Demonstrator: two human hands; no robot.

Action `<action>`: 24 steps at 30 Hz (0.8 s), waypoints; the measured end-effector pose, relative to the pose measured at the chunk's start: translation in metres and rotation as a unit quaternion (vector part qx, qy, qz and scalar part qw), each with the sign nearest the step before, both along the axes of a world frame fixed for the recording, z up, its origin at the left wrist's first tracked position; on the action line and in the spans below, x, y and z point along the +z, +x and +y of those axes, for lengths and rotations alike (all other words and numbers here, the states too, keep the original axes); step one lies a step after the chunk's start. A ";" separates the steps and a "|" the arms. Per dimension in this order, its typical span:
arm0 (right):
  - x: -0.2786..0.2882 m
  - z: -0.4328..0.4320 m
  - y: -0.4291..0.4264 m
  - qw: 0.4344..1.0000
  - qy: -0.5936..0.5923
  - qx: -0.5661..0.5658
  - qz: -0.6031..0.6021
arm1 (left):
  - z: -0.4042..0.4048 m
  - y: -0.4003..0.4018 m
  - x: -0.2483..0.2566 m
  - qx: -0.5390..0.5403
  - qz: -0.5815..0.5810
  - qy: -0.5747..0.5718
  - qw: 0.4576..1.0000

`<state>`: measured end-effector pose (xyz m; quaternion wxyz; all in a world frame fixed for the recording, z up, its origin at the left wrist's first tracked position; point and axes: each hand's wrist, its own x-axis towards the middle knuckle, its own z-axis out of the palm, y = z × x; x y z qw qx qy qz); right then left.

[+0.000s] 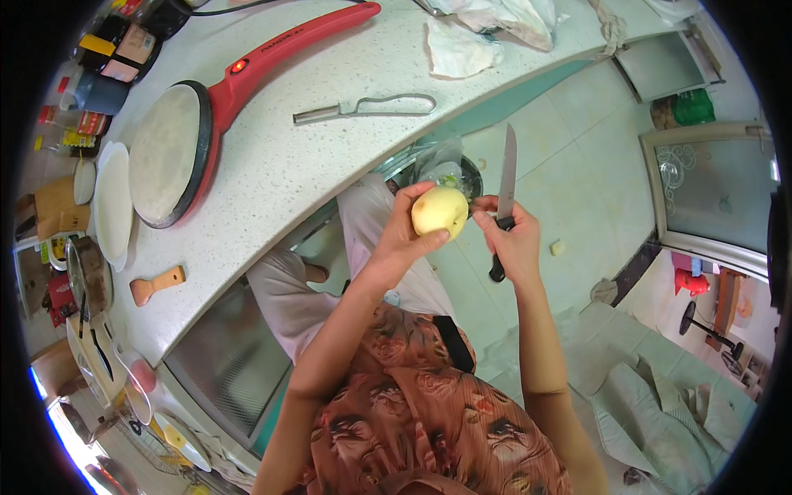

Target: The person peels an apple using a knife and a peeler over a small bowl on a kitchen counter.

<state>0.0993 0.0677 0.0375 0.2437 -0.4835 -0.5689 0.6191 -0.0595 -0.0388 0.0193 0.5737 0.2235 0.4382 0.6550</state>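
My left hand (pixel 405 232) holds a peeled, pale yellow fruit (pixel 438 212), perhaps an apple or pear, with a brownish spot on one side. Close to its right, my right hand (pixel 510 238) grips the black handle of a kitchen knife (pixel 509 167), whose blade points away from me, apart from the fruit. Beneath the fruit is a dark bin (pixel 472 176) lined with a clear plastic bag, holding some green scraps. A metal peeler (pixel 365 109) lies on the speckled countertop (pixel 266 179).
A red-handled round electric griddle (pixel 167 154) with a lit red light rests on the counter, beside a white plate (pixel 112 204) and a wooden spreader (pixel 157 285). Bottles (pixel 93 93) line the far left. Crumpled white plastic (pixel 464 49) lies at the top. A pale scrap (pixel 557 248) is on the tiled floor.
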 end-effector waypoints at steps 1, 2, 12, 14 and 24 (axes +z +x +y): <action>0.010 -0.005 -0.001 0.994 -0.095 0.002 0.050 | -0.001 -0.001 0.001 -0.005 0.091 0.022 0.996; 0.018 -0.009 -0.004 0.982 -0.156 0.002 0.107 | -0.002 -0.002 0.003 0.003 0.157 0.013 0.988; 0.024 -0.025 0.003 0.944 -0.285 0.016 0.167 | -0.008 -0.007 0.035 0.023 0.405 0.053 0.913; 0.021 -0.029 0.007 0.933 -0.310 0.007 0.180 | -0.010 -0.007 0.033 -0.007 0.294 0.064 0.954; 0.027 -0.030 0.008 0.958 -0.179 0.096 0.201 | -0.013 -0.005 0.034 -0.068 0.060 0.050 0.995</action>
